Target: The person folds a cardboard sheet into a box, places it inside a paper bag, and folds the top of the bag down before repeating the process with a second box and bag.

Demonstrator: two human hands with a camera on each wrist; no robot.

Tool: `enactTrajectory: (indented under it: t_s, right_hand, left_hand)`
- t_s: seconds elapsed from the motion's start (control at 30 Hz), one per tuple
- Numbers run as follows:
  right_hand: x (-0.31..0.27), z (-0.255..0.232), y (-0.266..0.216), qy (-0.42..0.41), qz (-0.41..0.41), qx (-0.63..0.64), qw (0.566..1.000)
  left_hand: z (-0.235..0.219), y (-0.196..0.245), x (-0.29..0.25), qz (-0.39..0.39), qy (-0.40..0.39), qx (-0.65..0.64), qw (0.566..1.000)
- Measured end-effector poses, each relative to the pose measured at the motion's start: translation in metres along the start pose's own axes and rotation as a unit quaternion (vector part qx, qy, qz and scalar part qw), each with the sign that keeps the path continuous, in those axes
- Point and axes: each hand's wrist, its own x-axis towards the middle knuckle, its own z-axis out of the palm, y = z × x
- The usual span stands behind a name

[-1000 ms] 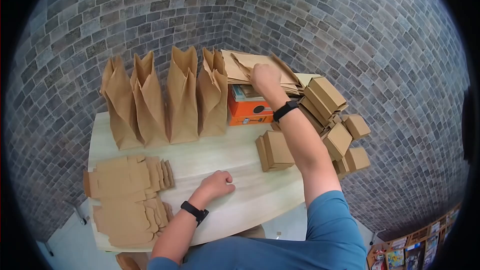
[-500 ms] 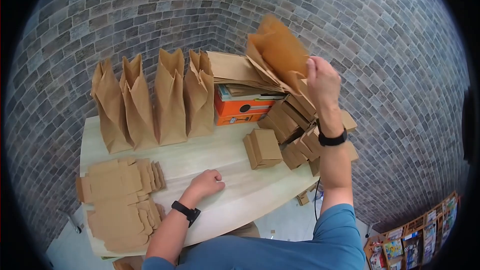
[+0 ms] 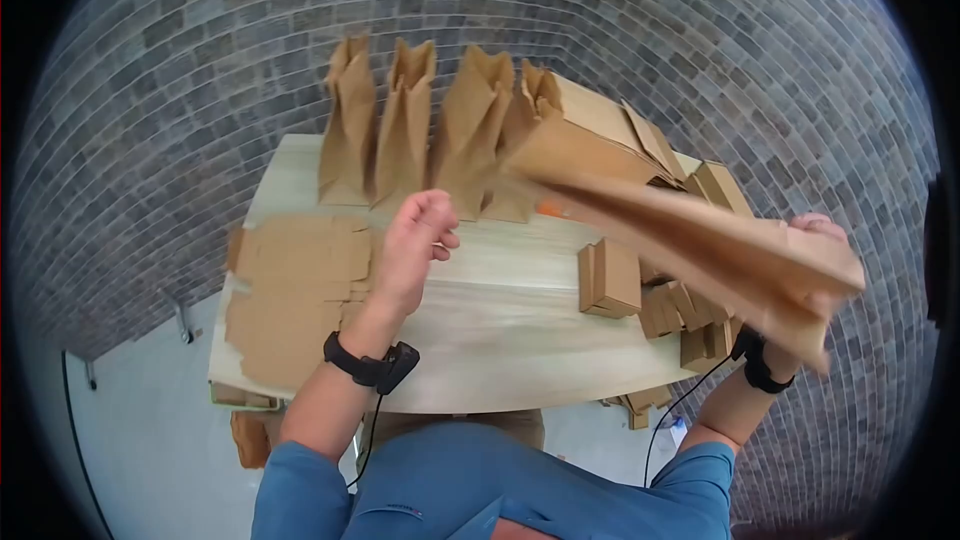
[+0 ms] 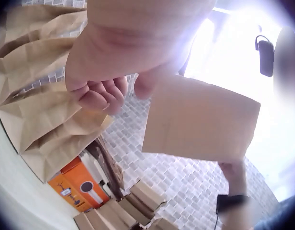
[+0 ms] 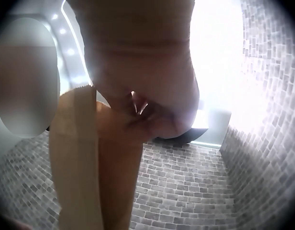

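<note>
A brown paper bag [image 3: 690,240] is held up over the right half of the table, blurred by motion and partly spread at its mouth. My right hand [image 3: 822,227] grips it by the mouth edge at the far right, with much of the hand behind the paper. In the right wrist view the fingers of the right hand [image 5: 161,105] pinch the bag's edge. My left hand [image 3: 408,252] is raised above the table, holding nothing, its fingers loosely curled. From the left wrist, the bag [image 4: 200,122] appears beyond that hand.
Several paper bags [image 3: 405,130] stand upright along the back. Flattened cardboard boxes [image 3: 300,290] lie at the left. A folded small box [image 3: 615,275] sits right of centre, beside piled boxes [image 3: 660,312]. Flat bags [image 3: 600,112] are stacked above an orange box [image 4: 78,184].
My right hand has pulled a bag off the stack and swung it right and toward me. The left hand has lifted from the tabletop.
</note>
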Motion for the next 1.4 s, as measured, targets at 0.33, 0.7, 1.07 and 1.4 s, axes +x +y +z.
enactTrajectory:
  t_s: [0.33,0.7,1.07,1.4]
  right_hand:
    - [-0.054,0.088,0.072,-0.126,0.110,-0.006,0.986]
    - [-0.100,0.086,0.106,-0.128,0.233,0.082,0.961]
    - [-0.124,0.069,0.131,-0.130,0.307,0.087,0.939]
    - [-0.147,0.072,0.148,-0.137,0.363,0.088,0.918]
  left_hand:
    - [-0.058,0.007,-0.054,-0.142,-0.084,-0.247,0.955]
    - [-0.094,-0.010,-0.035,-0.046,0.003,-0.212,0.976]
    - [-0.094,-0.009,-0.038,-0.036,-0.032,-0.054,0.997]
    - [-0.096,-0.029,-0.036,0.034,-0.021,0.171,0.984]
